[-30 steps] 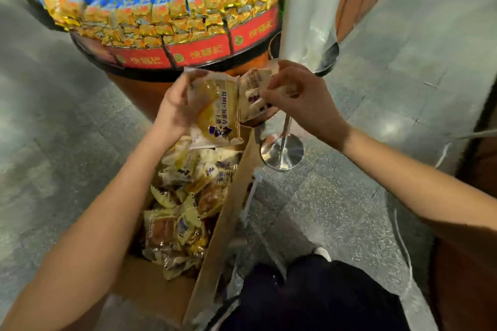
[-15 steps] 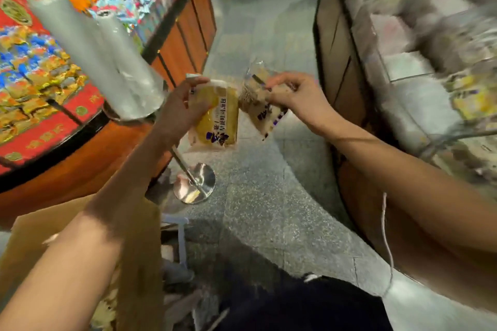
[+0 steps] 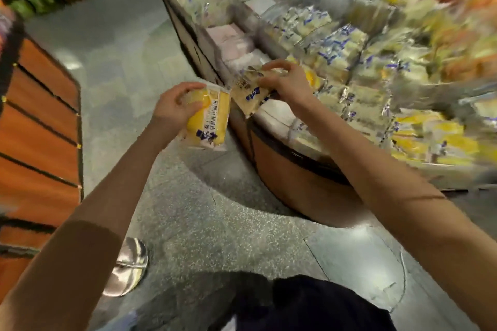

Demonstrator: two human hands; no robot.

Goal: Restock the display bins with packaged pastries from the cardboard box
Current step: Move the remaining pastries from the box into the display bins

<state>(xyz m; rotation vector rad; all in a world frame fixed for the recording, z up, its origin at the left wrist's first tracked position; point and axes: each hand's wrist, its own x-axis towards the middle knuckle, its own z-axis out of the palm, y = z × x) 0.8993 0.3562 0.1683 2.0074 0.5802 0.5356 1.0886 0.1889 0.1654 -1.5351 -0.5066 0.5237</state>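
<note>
My left hand (image 3: 174, 106) grips a yellow packaged pastry (image 3: 211, 119) with blue lettering, held upright over the floor. My right hand (image 3: 286, 82) pinches a second, paler packaged pastry (image 3: 248, 94) at the near corner of the display bins (image 3: 282, 121). The bins are filled with several rows of white, blue-printed and yellow packets (image 3: 349, 62), blurred by motion. The cardboard box is out of view.
An orange wooden display stand (image 3: 40, 137) lines the left side. A shiny metal post base (image 3: 129, 269) sits on the grey stone floor (image 3: 201, 223) at lower left. My dark trouser leg (image 3: 295, 303) shows at the bottom. The bin stand has a curved brown base (image 3: 290, 174).
The view has swung right from the cardboard box and round candy display to the pastry bins. Both hands kept their packets and now sit at the bins' corner.
</note>
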